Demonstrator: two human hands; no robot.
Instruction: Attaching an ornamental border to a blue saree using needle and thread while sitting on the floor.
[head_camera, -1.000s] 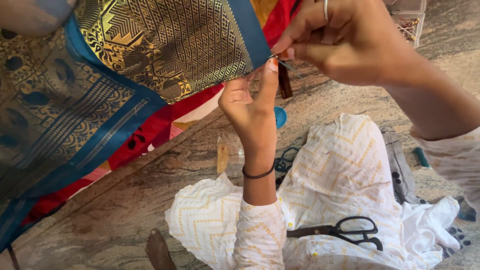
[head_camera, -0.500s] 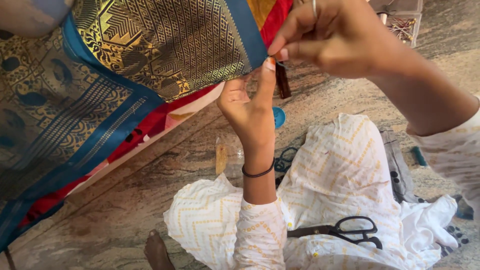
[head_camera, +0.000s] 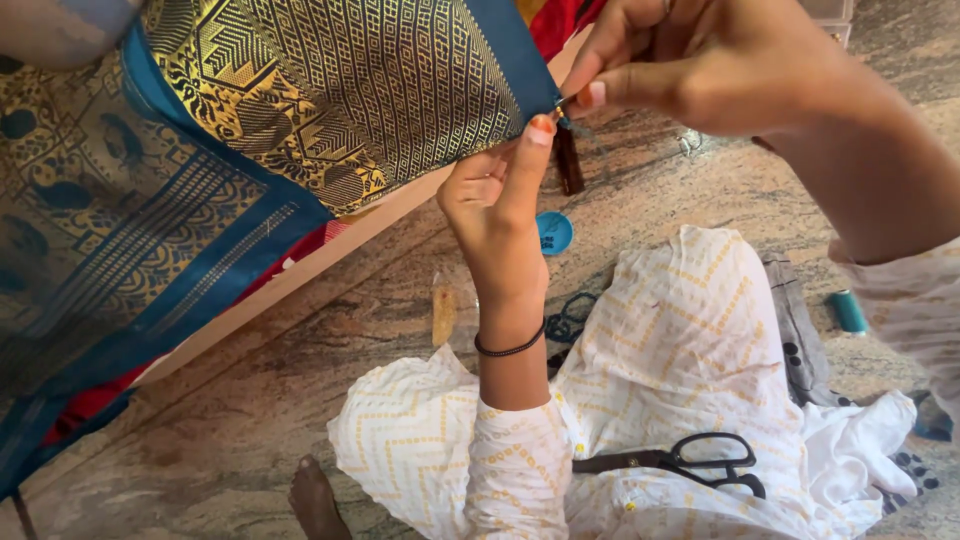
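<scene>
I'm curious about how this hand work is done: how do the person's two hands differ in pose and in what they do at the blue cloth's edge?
The left hand reaches up from below, fingers upright, touching the edge of the blue and gold cloth; the right hand comes from above, pinching at that edge. The left wrist wears a black band; the right wrist shows none. Both meet at the same corner and wear white patterned sleeves.

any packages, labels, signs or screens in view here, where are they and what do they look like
No labels, signs or screens show.
Small clear packet: on the stone floor left of the left hand's wrist, narrow, see-through with a yellowish filling.
Container: top edge, right of the right hand, pale and boxy, mostly cut off.
</scene>
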